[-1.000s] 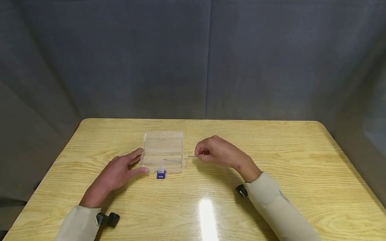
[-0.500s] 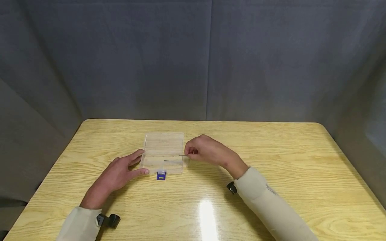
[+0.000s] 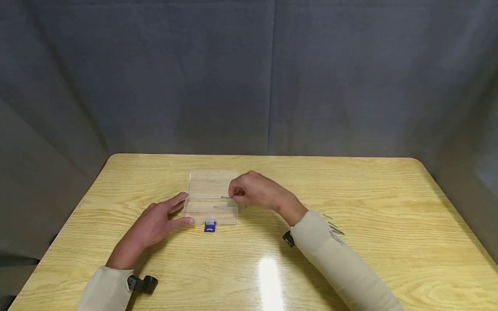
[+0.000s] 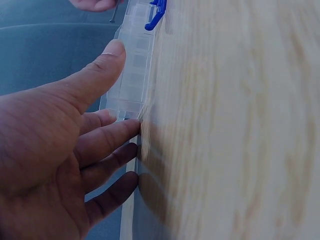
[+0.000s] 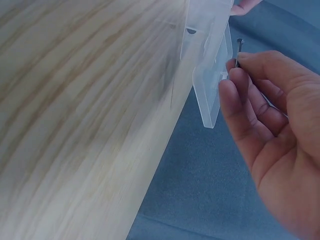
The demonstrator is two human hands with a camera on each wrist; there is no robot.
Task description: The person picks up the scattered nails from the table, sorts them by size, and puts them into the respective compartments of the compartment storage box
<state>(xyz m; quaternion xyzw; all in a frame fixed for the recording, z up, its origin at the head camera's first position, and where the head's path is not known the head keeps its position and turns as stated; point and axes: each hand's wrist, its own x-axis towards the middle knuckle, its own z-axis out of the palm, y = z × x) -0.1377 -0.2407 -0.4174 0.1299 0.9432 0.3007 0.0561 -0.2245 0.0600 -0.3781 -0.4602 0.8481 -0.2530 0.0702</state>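
Metal fastener (image 5: 240,47) partly hidden by right hand (image 3: 256,191), sleeve lettering (image 3: 336,237) (tiny) illegible, sleeves (image 3: 352,265) cut off

Backdrop (image 3: 175,86): dark grey-blue cloth | table (image 3: 389,185): pale wood grain, rounded far corners | glare (image 3: 270,280): white streak on tabletop

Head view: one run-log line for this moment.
right hand: pinches metal fastener at clear box; left hand: at box's left side; lid: open; loose fasteners: on table

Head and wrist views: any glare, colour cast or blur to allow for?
Head: white glare on the table, away from the clear box; left wrist: bluish cast, soft wood grain; right wrist: bluish too, but the metal fastener stands out.
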